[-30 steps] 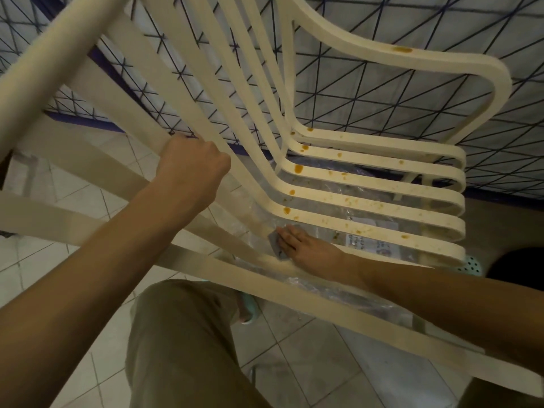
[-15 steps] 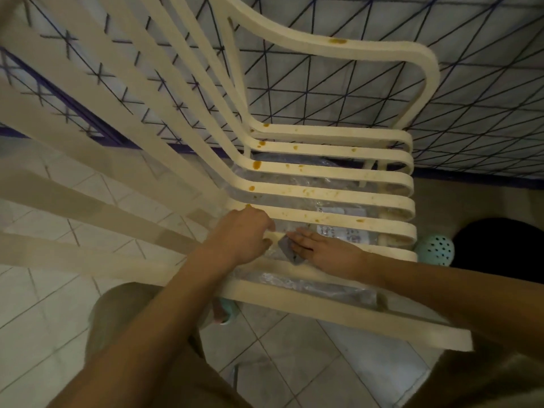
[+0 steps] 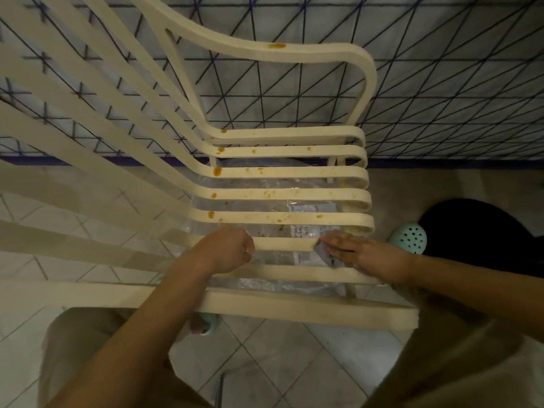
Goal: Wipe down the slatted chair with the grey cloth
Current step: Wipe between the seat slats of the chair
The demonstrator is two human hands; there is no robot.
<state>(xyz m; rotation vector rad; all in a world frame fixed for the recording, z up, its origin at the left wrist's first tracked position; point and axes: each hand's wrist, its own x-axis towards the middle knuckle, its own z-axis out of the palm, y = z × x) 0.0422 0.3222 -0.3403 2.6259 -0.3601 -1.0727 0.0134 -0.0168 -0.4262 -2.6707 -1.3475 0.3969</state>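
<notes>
Chair (image 3: 294,154): cream, slatted, seen from above; the long slats run down the back, bend, and carry on as the seat; one curved armrest on the far side.
Stains (image 3: 217,171): orange-brown spots and specks on the farther seat slats, the largest near the bend; one more on the armrest.
Left hand (image 3: 226,251): on a near seat slat, close to the bend; grip closed round that slat, fingers curled over its far edge.
Right hand (image 3: 368,254): on the same slat, toward its outer end; fingers lie nearly flat, a wide grip that presses down and clasps nothing.
Cloth (image 3: 323,253): grey, small, crumpled; lies on the near seat slat under the right fingers, its edge showing beside the fingertips.
Plastic sheet (image 3: 265,204): clear, wrinkled, under the seat, seen through the gaps.
Paper label (image 3: 312,207): white with dark print, under the plastic; print too small to read.
Floor (image 3: 279,348): pale tiles laid on the diagonal.
Backdrop (image 3: 441,98): pale surface crossed by dark lines in triangles, behind the chair.
Mint object (image 3: 410,235): rounded, with holes, on the floor just beyond the right hand.
Black object (image 3: 485,231): dark rounded mass beside the mint one.
Trousers (image 3: 88,334): khaki, on the person's knees at the lower edge.
</notes>
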